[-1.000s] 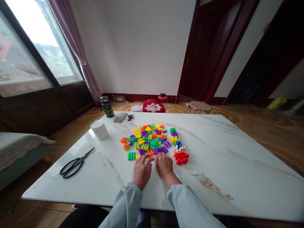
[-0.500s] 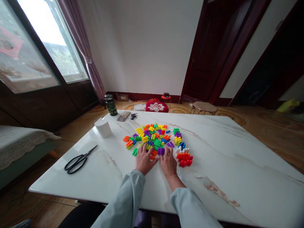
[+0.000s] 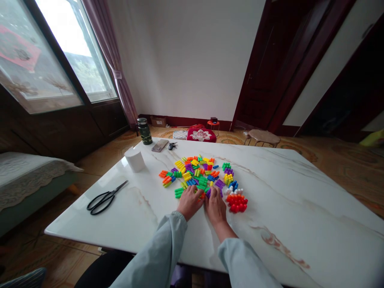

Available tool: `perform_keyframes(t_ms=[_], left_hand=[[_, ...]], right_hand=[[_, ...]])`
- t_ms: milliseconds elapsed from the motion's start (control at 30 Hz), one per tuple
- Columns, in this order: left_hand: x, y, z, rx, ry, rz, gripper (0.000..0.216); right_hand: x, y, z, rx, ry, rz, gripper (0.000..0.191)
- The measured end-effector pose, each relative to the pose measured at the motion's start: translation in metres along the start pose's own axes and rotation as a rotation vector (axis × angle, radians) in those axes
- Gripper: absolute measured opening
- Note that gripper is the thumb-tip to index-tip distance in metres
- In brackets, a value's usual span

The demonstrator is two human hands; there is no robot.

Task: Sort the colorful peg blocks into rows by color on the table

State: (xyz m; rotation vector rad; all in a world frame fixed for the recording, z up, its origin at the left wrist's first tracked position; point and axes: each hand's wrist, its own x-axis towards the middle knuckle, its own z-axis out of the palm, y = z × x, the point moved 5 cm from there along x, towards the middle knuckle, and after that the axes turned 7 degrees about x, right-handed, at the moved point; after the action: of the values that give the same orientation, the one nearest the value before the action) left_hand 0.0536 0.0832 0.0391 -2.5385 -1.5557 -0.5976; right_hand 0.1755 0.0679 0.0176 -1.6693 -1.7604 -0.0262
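A pile of small, colourful plastic toy pieces (image 3: 186,176), rod-shaped with rounded ends and many stuck together in short rows, lies on the white marbled table (image 3: 144,224). My left hand (image 3: 189,203) is at the pile's near edge, fingers bent and closed, by green and orange pieces; what they pinch is hidden. Close beside it, my right hand (image 3: 216,207) has its fingers curled down over purple pieces (image 3: 209,193). To the right, a line of grouped pieces runs from green (image 3: 226,165) through purple, yellow, blue and white to orange and red (image 3: 237,203).
Black-handled scissors (image 3: 105,200) lie on the left of the table. Behind them stand a white paper roll (image 3: 135,160) and a green flask (image 3: 144,131), with a phone (image 3: 160,145) and keys (image 3: 172,146) near the far edge. A stool (image 3: 264,137) is beyond the table.
The view has shifted slightly. My hands have drawn a little closer together, and the purple pieces at my right fingers are now more covered.
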Motion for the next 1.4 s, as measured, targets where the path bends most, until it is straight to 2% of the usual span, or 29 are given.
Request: perform_keyframes(t_ms=[200, 300, 367, 500, 600, 700, 867, 933, 1000, 1100, 1200, 1300, 1400], left_hand=[[0.009, -0.007, 0.000, -0.194, 0.094, -0.046, 0.018], [0.018, -0.013, -0.001, -0.347, 0.191, -0.161, 0.031], [0.021, -0.013, 0.001, -0.358, 0.214, -0.216, 0.042], [0.011, -0.004, 0.010, -0.140, 0.078, -0.180, 0.065], [0.001, 0.004, 0.012, -0.015, -0.003, -0.081, 0.062], [-0.002, 0.007, 0.012, 0.018, -0.052, -0.054, 0.063], [0.010, 0.005, 0.008, 0.010, -0.152, -0.059, 0.071], [0.019, -0.001, 0.001, 0.023, -0.138, -0.108, 0.070], [0.027, -0.009, -0.010, 0.060, -0.095, -0.167, 0.069], [0.037, -0.020, -0.025, 0.158, -0.061, -0.166, 0.071], [0.038, -0.030, -0.032, 0.261, -0.057, -0.078, 0.069], [0.036, -0.040, -0.035, 0.324, -0.056, -0.012, 0.068], [0.036, -0.050, -0.040, 0.329, -0.051, -0.036, 0.070]], right_hand=[[-0.001, 0.002, -0.001, 0.108, 0.095, -0.026, 0.046], [0.000, 0.002, -0.004, 0.139, 0.125, -0.015, 0.052], [0.000, 0.002, -0.004, 0.144, 0.136, -0.010, 0.054], [0.000, 0.003, -0.002, 0.146, 0.115, 0.013, 0.055], [0.000, 0.002, -0.002, 0.181, 0.099, 0.013, 0.056], [0.002, 0.003, -0.004, 0.234, 0.103, 0.021, 0.054], [-0.001, -0.003, -0.025, 0.392, 0.243, 0.031, 0.046], [-0.009, -0.023, -0.045, 0.496, 0.294, 0.008, 0.037], [-0.020, -0.058, -0.069, 0.627, 0.254, -0.044, 0.027], [-0.037, -0.130, -0.108, 0.854, -0.014, -0.197, 0.011], [-0.047, -0.190, -0.139, 0.926, -0.322, -0.357, 0.021], [-0.048, -0.213, -0.149, 0.927, -0.463, -0.374, 0.010], [-0.052, -0.214, -0.146, 0.985, -0.454, -0.341, 0.010]])
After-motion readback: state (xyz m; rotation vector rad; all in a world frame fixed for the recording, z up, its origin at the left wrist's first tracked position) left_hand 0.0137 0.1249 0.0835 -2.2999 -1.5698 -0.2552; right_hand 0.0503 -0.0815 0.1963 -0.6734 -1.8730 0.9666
